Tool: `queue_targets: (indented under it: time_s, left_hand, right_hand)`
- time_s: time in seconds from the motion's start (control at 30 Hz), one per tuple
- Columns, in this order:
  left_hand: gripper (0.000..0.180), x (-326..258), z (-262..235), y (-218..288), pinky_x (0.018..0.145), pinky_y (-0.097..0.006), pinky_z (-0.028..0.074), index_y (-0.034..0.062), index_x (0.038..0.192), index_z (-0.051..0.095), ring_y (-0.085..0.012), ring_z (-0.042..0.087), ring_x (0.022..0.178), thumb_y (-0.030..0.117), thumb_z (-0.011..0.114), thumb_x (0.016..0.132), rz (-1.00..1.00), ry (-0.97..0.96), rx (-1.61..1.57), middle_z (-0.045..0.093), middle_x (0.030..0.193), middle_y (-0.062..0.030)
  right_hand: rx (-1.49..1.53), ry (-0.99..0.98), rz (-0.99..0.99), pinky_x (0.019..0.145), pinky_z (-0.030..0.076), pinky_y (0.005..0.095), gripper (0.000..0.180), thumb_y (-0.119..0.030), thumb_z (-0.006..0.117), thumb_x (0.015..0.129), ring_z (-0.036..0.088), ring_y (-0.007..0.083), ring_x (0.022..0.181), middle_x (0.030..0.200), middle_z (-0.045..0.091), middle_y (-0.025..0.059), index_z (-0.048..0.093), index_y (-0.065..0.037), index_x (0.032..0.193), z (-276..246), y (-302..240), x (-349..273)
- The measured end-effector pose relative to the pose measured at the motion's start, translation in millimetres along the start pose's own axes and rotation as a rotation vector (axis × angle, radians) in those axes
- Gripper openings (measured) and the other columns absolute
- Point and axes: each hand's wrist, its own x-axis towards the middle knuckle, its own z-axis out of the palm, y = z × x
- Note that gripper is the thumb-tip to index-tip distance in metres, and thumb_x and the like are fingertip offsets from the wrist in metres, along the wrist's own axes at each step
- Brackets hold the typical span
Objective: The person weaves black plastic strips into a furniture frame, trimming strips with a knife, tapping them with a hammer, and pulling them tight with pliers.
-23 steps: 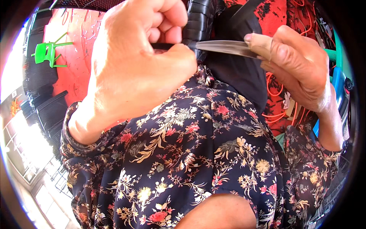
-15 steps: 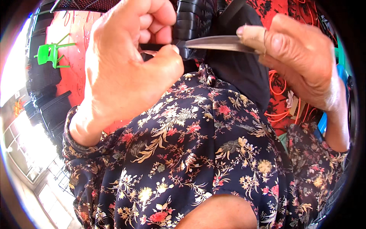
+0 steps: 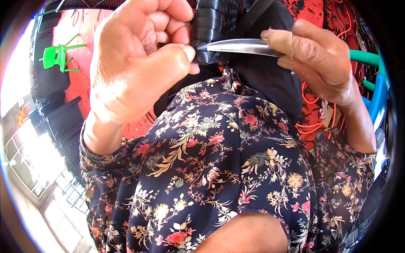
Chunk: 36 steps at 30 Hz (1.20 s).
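A black woven piece, made of flat glossy strips, stands upright at the top middle, its near end above my lap. At that end's left edge my left hand is closed, thumb and a fingertip pinching the corner; the other fingers curl in. My right hand, tape wrapped round one finger, grips a curved, pointed metal blade between thumb and fingers. The blade lies almost level, and its tip meets the strips at the woven end. Whether it goes under a strip I cannot tell.
A small green chair stands on the red floor at left, beside stacked black woven items. Orange cords and black scraps lie on the floor at right. Blue and green tubing rises near my right arm.
My left hand has shifted slightly left; the black strip seen by its thumb before no longer shows there. My right hand has moved a little left, the blade's tip staying at the woven end.
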Motion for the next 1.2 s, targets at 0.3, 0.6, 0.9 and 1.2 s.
queue_targets:
  time_s: [0.3,0.6,0.9,1.2]
  left_hand:
    - [0.013,8,-12,-25,0.06,-0.033,0.054,-0.0033,0.082,0.048,-0.0184,0.06,0.058,0.008,0.054,0.08,0.029,-0.216,-0.34,0.058,0.071,-0.0148]
    - [0.019,10,6,-63,0.062,-0.035,0.052,-0.0012,0.081,0.045,-0.0187,0.058,0.06,0.013,0.057,0.087,0.054,-0.259,-0.513,0.056,0.073,-0.0142]
    - [0.015,24,10,-66,0.06,-0.023,0.049,-0.0016,0.084,0.058,-0.0115,0.061,0.062,0.012,0.06,0.09,0.012,-0.258,-0.554,0.06,0.071,-0.0059]
    - [0.027,33,20,-37,0.056,-0.025,0.046,0.0031,0.062,0.048,-0.0124,0.055,0.055,0.009,0.06,0.086,-0.082,-0.26,-0.145,0.051,0.062,-0.0033]
  right_hand:
    - [0.048,0.105,0.074,0.046,0.042,0.0239,0.036,0.002,0.067,0.078,0.053,0.0111,0.055,0.072,0.055,0.0071,0.061,0.004,0.113,19,-9,-8]
    - [0.019,0.006,0.243,0.078,0.051,0.0317,0.034,-0.002,0.062,0.085,0.058,0.0172,0.078,0.114,0.062,0.0203,0.054,0.007,0.117,-16,-12,-38]
    - [0.283,0.288,0.721,0.057,0.027,0.017,0.064,-0.024,0.065,0.082,0.036,0.0017,0.064,0.073,0.04,-0.0054,0.04,0.004,0.134,4,-49,14]
    - [0.233,0.28,0.655,0.048,0.033,0.0177,0.051,-0.009,0.065,0.084,0.04,0.0018,0.052,0.064,0.046,-0.0021,0.039,0.009,0.125,17,-36,27]
